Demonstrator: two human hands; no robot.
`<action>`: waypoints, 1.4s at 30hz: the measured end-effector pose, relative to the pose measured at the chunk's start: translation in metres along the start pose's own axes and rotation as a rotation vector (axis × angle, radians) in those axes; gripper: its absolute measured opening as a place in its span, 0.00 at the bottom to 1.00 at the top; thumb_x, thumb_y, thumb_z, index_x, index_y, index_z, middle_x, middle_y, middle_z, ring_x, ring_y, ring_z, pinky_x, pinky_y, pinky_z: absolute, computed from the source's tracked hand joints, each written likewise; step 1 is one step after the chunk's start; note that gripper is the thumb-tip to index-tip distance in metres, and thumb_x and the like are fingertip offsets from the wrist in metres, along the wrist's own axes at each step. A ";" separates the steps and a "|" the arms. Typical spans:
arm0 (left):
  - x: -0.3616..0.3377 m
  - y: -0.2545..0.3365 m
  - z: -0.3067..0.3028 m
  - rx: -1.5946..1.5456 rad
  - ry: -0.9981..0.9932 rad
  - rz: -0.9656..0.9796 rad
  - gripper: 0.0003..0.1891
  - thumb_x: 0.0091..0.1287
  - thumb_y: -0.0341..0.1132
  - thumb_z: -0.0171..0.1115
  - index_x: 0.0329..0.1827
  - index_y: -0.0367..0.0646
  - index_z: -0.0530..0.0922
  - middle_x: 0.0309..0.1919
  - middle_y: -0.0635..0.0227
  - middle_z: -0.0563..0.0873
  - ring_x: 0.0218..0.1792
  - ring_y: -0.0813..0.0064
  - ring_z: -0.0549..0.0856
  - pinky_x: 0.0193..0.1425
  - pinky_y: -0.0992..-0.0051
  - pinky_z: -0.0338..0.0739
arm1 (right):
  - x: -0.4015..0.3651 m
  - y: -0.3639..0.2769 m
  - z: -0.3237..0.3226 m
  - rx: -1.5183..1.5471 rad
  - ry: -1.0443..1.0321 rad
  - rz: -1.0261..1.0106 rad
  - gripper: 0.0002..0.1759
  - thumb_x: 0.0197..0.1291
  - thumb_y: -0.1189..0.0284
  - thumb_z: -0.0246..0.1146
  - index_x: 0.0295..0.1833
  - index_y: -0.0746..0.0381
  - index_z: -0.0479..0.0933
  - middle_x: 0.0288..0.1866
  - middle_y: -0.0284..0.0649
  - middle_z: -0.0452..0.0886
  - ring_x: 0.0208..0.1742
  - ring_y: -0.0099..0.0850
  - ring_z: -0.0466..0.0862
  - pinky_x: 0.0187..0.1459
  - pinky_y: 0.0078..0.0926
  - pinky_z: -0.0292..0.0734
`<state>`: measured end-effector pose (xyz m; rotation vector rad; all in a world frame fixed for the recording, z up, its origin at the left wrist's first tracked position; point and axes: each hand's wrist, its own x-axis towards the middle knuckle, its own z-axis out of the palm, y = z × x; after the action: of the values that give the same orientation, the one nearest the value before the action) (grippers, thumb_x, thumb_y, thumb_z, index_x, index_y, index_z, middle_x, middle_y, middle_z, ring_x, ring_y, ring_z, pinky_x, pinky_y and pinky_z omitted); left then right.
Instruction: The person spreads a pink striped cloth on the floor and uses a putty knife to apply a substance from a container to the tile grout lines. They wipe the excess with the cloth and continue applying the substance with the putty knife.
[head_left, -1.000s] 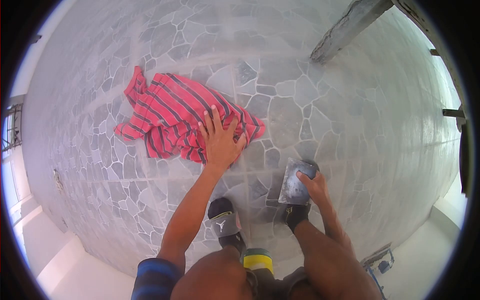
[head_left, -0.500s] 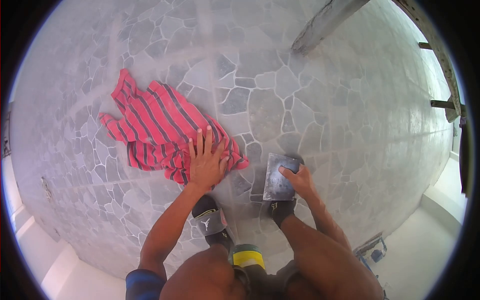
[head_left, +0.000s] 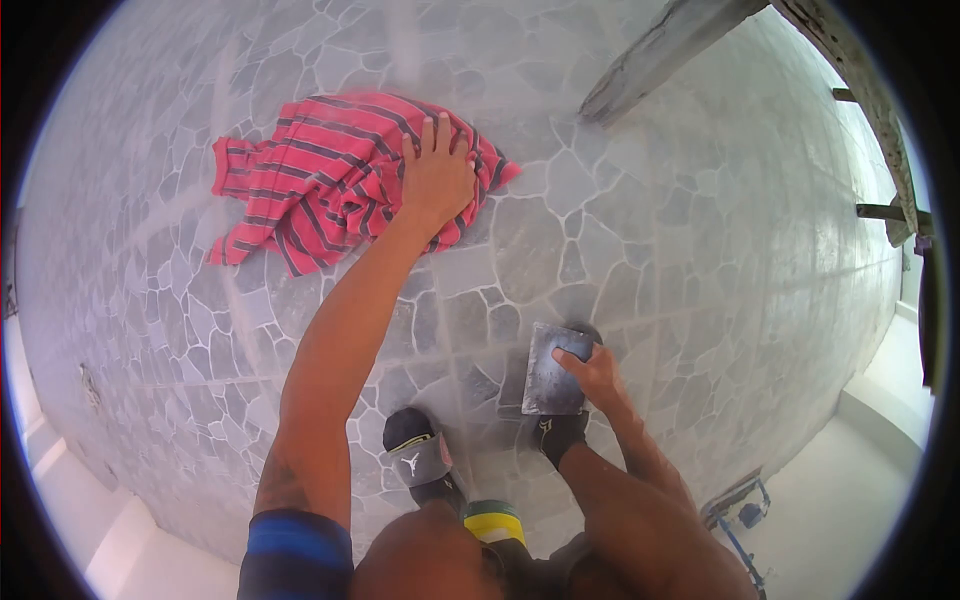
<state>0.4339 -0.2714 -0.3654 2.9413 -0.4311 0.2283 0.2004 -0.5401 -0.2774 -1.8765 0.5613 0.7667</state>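
My left hand (head_left: 438, 180) lies on a bunched red and dark striped cloth (head_left: 330, 135), which looks like a shirt. Its fingers are stretched out and press the cloth against the stone-patterned floor (head_left: 530, 240). In my right hand (head_left: 595, 372) is a flat rectangular trowel (head_left: 553, 372) with a worn grey metal face. The thumb rests on that face, while the other fingers are hidden behind it. The trowel is just above my right foot, apart from the cloth.
A rough wooden post (head_left: 665, 55) slants at the upper right. Between my sandalled feet and my body stands a yellow and green container (head_left: 493, 522). A blue-and-grey tool or frame (head_left: 745, 510) lies at the lower right near the pale wall.
My left hand has pushed the striped cloth forward and slightly right across the floor, bunching and turning it. My right hand with the trowel has shifted only slightly.
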 end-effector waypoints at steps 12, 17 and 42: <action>0.011 0.007 -0.002 0.084 -0.022 0.005 0.23 0.72 0.44 0.55 0.64 0.40 0.78 0.76 0.53 0.67 0.76 0.50 0.64 0.71 0.36 0.63 | 0.004 -0.002 0.004 -0.030 -0.047 0.042 0.19 0.61 0.64 0.70 0.47 0.70 0.83 0.36 0.34 0.85 0.38 0.20 0.79 0.42 0.27 0.77; -0.054 -0.005 -0.025 -0.019 -0.053 0.081 0.22 0.71 0.43 0.56 0.64 0.41 0.78 0.75 0.53 0.67 0.76 0.49 0.64 0.71 0.37 0.62 | 0.011 0.005 0.003 0.013 -0.055 0.028 0.18 0.62 0.64 0.70 0.47 0.70 0.83 0.36 0.34 0.85 0.38 0.20 0.79 0.41 0.26 0.76; -0.162 -0.066 -0.051 -0.136 0.072 -0.219 0.23 0.66 0.38 0.55 0.64 0.42 0.78 0.74 0.56 0.71 0.75 0.54 0.68 0.78 0.48 0.55 | 0.204 -0.169 0.058 -0.198 0.235 -0.292 0.23 0.63 0.67 0.61 0.61 0.67 0.76 0.55 0.54 0.84 0.60 0.51 0.82 0.60 0.43 0.75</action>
<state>0.2939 -0.1558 -0.3526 2.8068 -0.1086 0.2643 0.4401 -0.4290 -0.3370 -2.1893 0.3521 0.4239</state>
